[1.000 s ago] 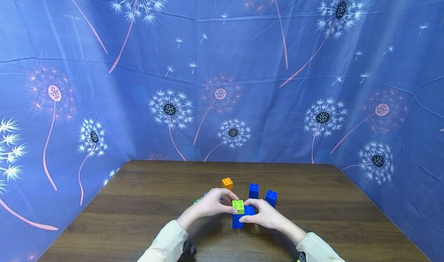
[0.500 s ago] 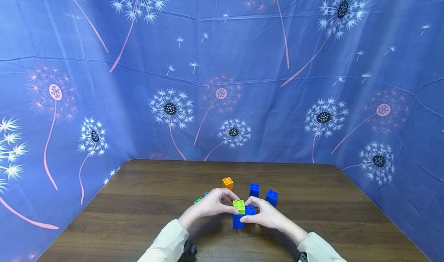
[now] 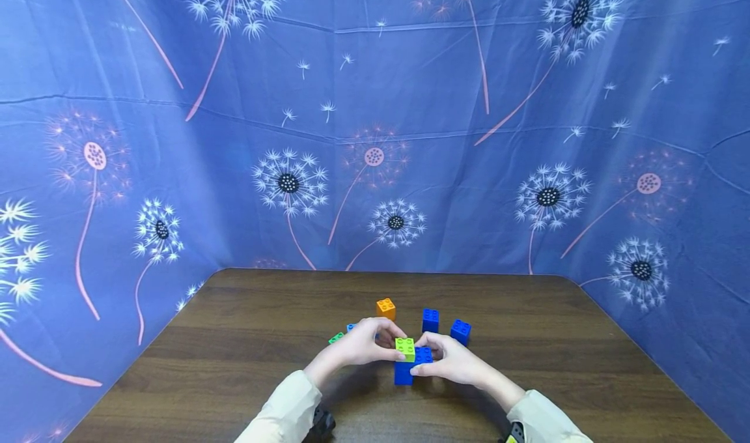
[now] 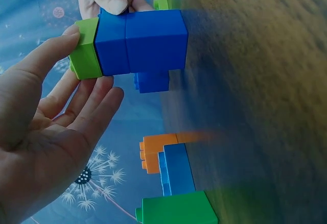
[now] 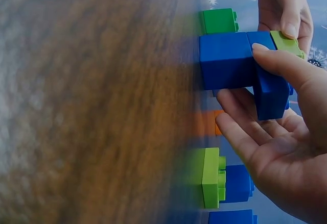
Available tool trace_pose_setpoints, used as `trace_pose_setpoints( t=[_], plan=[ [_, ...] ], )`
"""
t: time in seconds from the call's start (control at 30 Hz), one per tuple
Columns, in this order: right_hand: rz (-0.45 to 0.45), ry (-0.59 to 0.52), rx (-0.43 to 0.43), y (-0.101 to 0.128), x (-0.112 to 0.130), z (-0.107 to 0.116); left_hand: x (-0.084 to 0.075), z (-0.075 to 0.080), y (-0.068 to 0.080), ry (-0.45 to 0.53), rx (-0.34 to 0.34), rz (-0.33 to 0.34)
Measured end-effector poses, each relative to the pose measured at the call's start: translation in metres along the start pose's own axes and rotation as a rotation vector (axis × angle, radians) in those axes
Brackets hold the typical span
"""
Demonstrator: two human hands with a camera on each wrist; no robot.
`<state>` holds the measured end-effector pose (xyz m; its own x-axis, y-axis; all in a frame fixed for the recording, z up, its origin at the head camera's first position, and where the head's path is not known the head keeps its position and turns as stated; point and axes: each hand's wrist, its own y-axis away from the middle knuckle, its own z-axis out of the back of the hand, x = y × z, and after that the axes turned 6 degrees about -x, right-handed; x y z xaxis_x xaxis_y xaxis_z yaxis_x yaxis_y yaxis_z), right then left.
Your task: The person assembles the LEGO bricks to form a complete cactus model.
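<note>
Block stack [image 3: 403, 365]: lime brick [image 3: 404, 346] capping blue bricks, standing on the table [image 3: 234, 378] near its middle, between your hands. Judged light, rigid, smooth-sided plastic; stud joints may pop under a sideways twist, so take it by opposite flat faces low on the blue part. Your left hand [image 3: 364, 344] pinches the lime brick with thumb and fingertips; your right hand [image 3: 448, 362] curls round the blue block beside it. Orange brick [image 3: 385, 308] lies well behind
</note>
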<state>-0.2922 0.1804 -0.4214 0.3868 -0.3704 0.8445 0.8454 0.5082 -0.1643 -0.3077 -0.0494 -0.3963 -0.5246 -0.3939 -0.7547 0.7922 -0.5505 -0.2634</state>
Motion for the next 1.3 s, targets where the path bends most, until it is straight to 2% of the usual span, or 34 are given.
trace_pose_setpoints(
  t=[0.23, 0.8, 1.03, 1.3],
  plan=[
    [-0.019, -0.003, 0.01, 0.0014, 0.0017, 0.0001, -0.0001, -0.0012, -0.0004, -0.017, 0.01, 0.004],
    [0.009, 0.005, -0.001, 0.0006, -0.0034, -0.0003, 0.0037, -0.0031, 0.0041, -0.002, -0.03, 0.058],
    [0.043, 0.1, -0.006, 0.0011, -0.0016, 0.0022, 0.0027, -0.0018, 0.0024, 0.005, -0.017, 0.08],
    [0.092, 0.079, -0.019, 0.0013, 0.0012, 0.0051, 0.0038, -0.0008, 0.0028, -0.004, -0.006, 0.103]
  ],
)
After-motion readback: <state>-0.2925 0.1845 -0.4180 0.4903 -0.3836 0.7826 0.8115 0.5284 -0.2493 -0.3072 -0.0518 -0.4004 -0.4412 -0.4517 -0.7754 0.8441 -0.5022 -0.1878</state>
